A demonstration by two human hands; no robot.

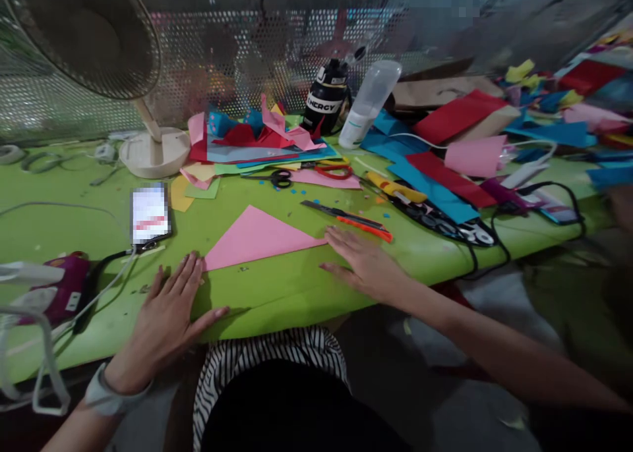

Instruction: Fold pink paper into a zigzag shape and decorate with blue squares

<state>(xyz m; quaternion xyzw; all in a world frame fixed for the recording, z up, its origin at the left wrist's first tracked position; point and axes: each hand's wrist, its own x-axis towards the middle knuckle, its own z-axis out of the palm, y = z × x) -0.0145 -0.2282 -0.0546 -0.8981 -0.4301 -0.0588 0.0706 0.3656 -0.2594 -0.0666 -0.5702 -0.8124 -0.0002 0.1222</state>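
Resting both hands palm down on the worktop (pixel 277 290), one at either end of a pink triangle (pixel 254 241). Touching its left corner with the fingertips of the left hand (pixel 168 313), and its right corner with those of the right hand (pixel 363 261). Holding each grip apart, thumb spread wide of the fingers.

Lying flat before the body, between the hands; running its long edge nearly from 9 to 3 o'clock, right end slightly farther away, and pointing its peak between 11 and 12.

Seeing from the triangle, at 1 o'clock and well apart, a black bottle (pixel 324 99) marked ENERGY, too dark-walled to tell what is inside. Seeing just beside it, between 1 and 2, a clear bottle (pixel 378 89), whitish toward the base; cannot tell its contents.

Finding a cutter (pixel 366 225) near the right hand, orange end toward 4 o'clock; scissors (pixel 281 179) at 1; coloured papers (pixel 247 150) heaped at 12; a fan (pixel 79 43) toward 11; a phone (pixel 148 216) between 9 and 10.
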